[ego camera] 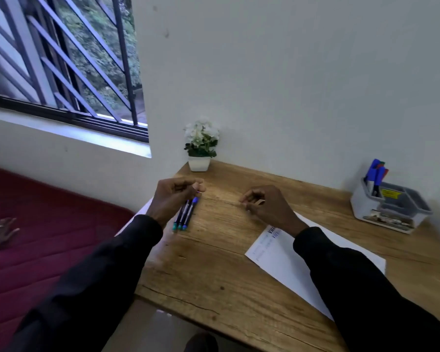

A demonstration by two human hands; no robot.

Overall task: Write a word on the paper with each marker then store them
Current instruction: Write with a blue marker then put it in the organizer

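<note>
Left hand (174, 196), centre frame, curling fingers round top ends of three markers (184, 215). Right hand (264, 205) hovering just right, fingers loosely curling, gripping nothing. Paper (287, 257) lying lower right on desk (214, 275), partly under the sleeve.

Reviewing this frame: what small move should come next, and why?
Probably the left hand should pinch one of the three markers lying at its fingertips and lift it. The right hand hovers holding nothing by the paper, which already bears some writing, while other markers stand in the organiser.
</note>
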